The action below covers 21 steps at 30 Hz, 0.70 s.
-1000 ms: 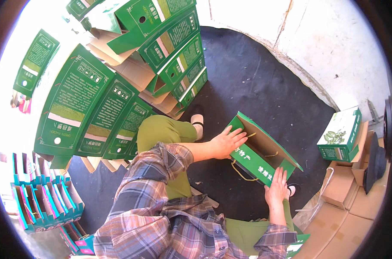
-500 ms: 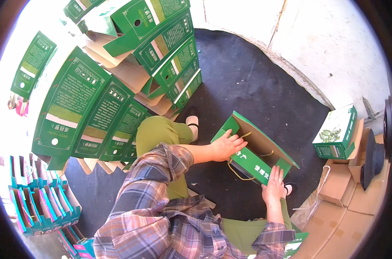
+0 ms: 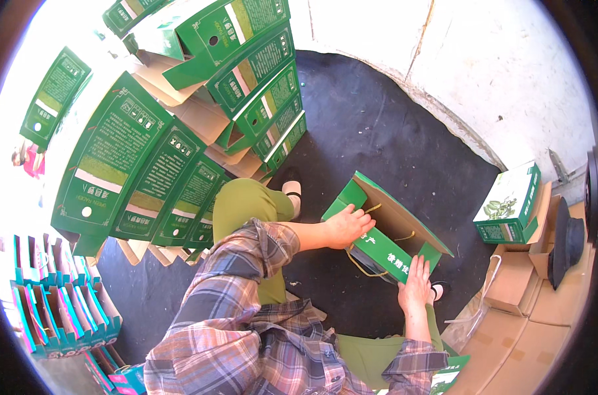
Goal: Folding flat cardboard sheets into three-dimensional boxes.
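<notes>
A green cardboard gift box (image 3: pixel 386 251) with white lettering stands tilted before me, its top open and the brown inside showing. Yellow cord handles (image 3: pixel 364 266) hang at its near side and lie across the opening. My left hand (image 3: pixel 349 227) is closed over the box's left end, fingers bent across the upper edge; its thumb is mostly hidden. At the right end my right hand (image 3: pixel 414 289) rests with fingers stretched out flat against the corner.
Green cartons (image 3: pixel 108 155) are stacked high at the left. Teal-and-pink boxes (image 3: pixel 65 316) stand in rows at lower left. On the right, a white-and-green box (image 3: pixel 509 201) sits by brown cartons (image 3: pixel 509 283) and a black hat (image 3: pixel 567 242). Black sheeting (image 3: pixel 371 118) covers the floor.
My left hand has slid slightly along the box edge, and its fingers are more bent. The right hand and the box have hardly moved. The view has shifted a little.
</notes>
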{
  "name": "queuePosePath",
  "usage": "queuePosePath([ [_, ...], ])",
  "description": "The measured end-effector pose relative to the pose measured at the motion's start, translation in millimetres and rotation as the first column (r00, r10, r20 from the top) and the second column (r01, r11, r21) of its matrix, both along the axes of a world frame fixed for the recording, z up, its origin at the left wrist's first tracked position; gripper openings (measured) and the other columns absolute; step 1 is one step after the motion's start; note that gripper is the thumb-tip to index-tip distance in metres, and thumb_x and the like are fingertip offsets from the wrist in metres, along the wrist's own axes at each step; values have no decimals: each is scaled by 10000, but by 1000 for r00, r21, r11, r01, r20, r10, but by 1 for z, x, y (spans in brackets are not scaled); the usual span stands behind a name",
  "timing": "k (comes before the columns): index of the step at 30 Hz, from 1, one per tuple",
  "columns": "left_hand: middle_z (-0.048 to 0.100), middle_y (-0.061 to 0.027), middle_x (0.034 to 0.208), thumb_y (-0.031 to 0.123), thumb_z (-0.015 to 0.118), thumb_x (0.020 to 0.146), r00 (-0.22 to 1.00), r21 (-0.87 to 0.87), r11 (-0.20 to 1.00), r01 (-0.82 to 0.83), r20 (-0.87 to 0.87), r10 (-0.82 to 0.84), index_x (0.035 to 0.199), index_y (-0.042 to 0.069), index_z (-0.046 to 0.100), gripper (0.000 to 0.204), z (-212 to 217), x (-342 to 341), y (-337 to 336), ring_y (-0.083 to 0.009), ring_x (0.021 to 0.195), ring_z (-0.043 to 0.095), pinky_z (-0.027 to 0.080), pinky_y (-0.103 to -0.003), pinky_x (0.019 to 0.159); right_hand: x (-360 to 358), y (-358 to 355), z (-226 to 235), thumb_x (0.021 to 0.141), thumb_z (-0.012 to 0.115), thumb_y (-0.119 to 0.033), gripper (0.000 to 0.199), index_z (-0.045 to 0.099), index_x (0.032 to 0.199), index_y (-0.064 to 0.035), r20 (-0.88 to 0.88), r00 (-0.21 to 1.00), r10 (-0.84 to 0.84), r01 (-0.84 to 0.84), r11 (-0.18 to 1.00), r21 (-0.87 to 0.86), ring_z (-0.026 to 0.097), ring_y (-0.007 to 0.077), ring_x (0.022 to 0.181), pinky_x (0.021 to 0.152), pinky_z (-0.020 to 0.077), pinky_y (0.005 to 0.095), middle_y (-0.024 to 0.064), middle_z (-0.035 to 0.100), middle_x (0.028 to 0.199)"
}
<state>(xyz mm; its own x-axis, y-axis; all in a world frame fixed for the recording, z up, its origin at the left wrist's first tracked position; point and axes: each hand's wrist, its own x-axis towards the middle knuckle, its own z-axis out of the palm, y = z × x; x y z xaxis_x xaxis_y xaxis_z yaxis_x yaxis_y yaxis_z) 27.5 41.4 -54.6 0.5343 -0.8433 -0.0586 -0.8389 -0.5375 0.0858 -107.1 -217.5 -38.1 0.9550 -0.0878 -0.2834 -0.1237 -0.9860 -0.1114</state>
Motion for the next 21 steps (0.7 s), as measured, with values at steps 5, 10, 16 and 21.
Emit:
queuePosePath([
  [5, 528, -83, 1142, 251, 782, 660, 1000, -35, 999, 11, 6, -11, 1336, 6, 437, 798, -3, 0, -2, -242, 1097, 510, 399, -417, 950, 0, -2, 0, 741, 739, -78, 895, 228, 1474, -48, -1, 1000, -6, 6, 1000, 5, 205, 327, 1429, 1048, 342, 541, 144, 236, 1540],
  [10, 530, -122, 1132, 340, 791, 667, 988, -81, 996, -37, -155, 24, 1302, -19, 455, 804, 7, -6, -15, -284, 1090, 508, 417, -394, 925, 3, -14, 6, 767, 711, -84, 808, 288, 1454, -32, 38, 999, -30, 29, 999, 23, 204, 328, 1429, 1060, 334, 525, 146, 239, 1541],
  [16, 508, -214, 1174, 453, 743, 714, 810, -99, 918, -384, -514, 283, 1281, -58, 456, 815, 14, -8, -23, -356, 1141, 486, 418, -428, 962, 12, -55, 23, 814, 631, -67, 545, 475, 1330, 7, 420, 901, -104, 37, 985, 166, 288, 364, 1381, 1128, 269, 434, 203, 336, 1484],
  [21, 536, -236, 1185, 460, 740, 739, 545, -138, 750, -647, -771, 329, 1257, -53, 507, 765, 50, -11, -14, -336, 1146, 523, 422, -397, 986, 4, -97, 41, 903, 524, -78, 407, 523, 1305, -12, 597, 731, -330, 134, 928, 348, 414, 330, 1296, 1096, 294, 420, 178, 444, 1412],
])
